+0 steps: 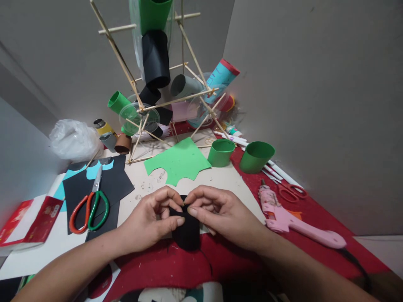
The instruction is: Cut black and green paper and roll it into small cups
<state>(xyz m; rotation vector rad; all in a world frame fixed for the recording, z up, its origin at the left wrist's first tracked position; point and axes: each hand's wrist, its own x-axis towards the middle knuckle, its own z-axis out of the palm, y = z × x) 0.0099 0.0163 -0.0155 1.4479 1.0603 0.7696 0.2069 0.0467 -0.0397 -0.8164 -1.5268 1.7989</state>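
Close in front of me, a small black piece, seemingly a paper tube point(186, 235), stands over the red cloth. My left hand point(157, 212) pinches its upper rim from the left, thumb on the near face. From the right, my right hand point(217, 207) grips the same rim, thumb and fingertips close to the left ones. Whatever lies between the fingertips at the rim is too small to make out. Just beyond the hands is a cut sheet of bright green foam or paper point(181, 159) with scalloped edges.
A stick frame point(176, 100) with plastic lids and paper tubes rises behind. Two green tubes point(221, 153) stand right of centre. A pink glue gun point(299, 224) and red-handled scissors point(291, 192) lie right. Large scissors point(94, 205) rest on black paper point(121, 184) at left, near a plastic bag point(75, 138).
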